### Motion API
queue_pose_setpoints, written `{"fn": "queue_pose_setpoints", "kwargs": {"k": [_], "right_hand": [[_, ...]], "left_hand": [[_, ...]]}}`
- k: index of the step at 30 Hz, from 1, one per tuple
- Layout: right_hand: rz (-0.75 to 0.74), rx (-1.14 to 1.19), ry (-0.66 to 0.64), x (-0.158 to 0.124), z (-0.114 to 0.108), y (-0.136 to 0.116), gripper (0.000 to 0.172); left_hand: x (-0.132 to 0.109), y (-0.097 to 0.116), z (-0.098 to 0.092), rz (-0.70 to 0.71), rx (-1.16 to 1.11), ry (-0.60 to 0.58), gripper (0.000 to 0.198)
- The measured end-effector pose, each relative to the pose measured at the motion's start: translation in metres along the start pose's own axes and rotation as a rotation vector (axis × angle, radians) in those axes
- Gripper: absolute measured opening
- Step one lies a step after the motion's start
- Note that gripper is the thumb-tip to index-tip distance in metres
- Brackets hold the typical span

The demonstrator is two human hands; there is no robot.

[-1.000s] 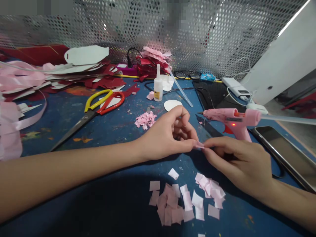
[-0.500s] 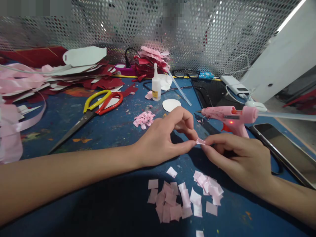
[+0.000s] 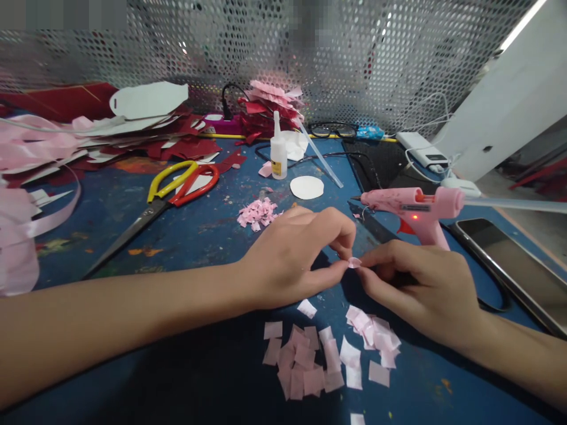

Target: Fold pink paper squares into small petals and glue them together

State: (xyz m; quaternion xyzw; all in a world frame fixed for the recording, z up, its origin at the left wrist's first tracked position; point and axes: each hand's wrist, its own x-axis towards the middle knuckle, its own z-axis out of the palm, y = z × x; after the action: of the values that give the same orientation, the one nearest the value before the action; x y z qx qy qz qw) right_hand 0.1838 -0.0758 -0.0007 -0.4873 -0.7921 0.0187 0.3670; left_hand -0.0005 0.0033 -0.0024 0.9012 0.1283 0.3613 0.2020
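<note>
Between both hands I pinch a small piece of pink ribbon (image 3: pixel 354 262), now curled or folded. My left hand (image 3: pixel 296 257) grips its left end with thumb and fingertips. At the other end, the thumb and index finger of my right hand (image 3: pixel 420 286) are closed on it. Below the hands lie several loose pink ribbon squares (image 3: pixel 305 357), some overlapping. A heap of small folded pink pieces (image 3: pixel 257 213) sits behind my left hand. Beyond my right hand rests a pink glue gun (image 3: pixel 411 206) with its red light on.
Scissors (image 3: pixel 172 192) with yellow and red handles lie at left. A glue bottle (image 3: pixel 279 156) stands behind a white oval disc (image 3: pixel 307 188). Stacked red and white sheets (image 3: pixel 150 127) and pink ribbon (image 3: pixel 33 141) fill the back left. A phone (image 3: pixel 516 265) lies at right.
The pink ribbon piece has gone from a flat pointed shape to a smaller, rounded one. My hands have drawn closer together, and my left fingers are bent lower.
</note>
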Motion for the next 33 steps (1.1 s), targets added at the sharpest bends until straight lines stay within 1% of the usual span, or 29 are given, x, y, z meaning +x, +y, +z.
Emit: {"fn": "queue_pose_setpoints", "kwargs": {"k": [3,7,11,13,20,23,25,30,32,33], "right_hand": [[-0.016,-0.002,-0.011,0.001,0.001,0.001,0.01],[-0.03,-0.006,-0.021,0.0,0.003,0.001,0.011],[-0.057,-0.039,-0.043,-0.001,0.003,0.001,0.012],[-0.074,-0.068,-0.048,-0.002,0.004,0.0,0.014],[-0.154,-0.159,-0.049,-0.003,0.006,0.0,0.024],[-0.195,-0.206,-0.041,-0.004,0.006,-0.001,0.025],[-0.229,-0.217,-0.051,-0.006,0.006,-0.001,0.026],[-0.322,-0.208,-0.06,-0.008,0.006,0.001,0.029],[-0.35,-0.196,-0.079,-0.007,0.005,0.001,0.029],[-0.367,-0.187,-0.087,-0.006,0.004,0.001,0.03]], "left_hand": [[0.0,0.001,0.001,0.036,0.108,-0.015,0.017],[0.001,0.004,0.001,0.061,0.231,-0.081,0.005],[0.001,0.006,0.0,0.073,0.317,-0.18,0.006],[0.0,0.006,0.001,0.088,0.348,-0.192,0.007],[0.001,0.011,0.003,0.114,0.433,-0.184,0.007],[0.001,0.011,0.005,0.189,0.454,-0.169,0.009],[0.0,0.011,0.006,0.241,0.472,-0.137,0.011],[-0.004,0.01,0.01,0.415,0.45,0.008,0.02],[-0.004,0.012,0.009,0.464,0.452,0.004,0.018],[-0.003,0.014,0.007,0.471,0.464,-0.024,0.018]]}}
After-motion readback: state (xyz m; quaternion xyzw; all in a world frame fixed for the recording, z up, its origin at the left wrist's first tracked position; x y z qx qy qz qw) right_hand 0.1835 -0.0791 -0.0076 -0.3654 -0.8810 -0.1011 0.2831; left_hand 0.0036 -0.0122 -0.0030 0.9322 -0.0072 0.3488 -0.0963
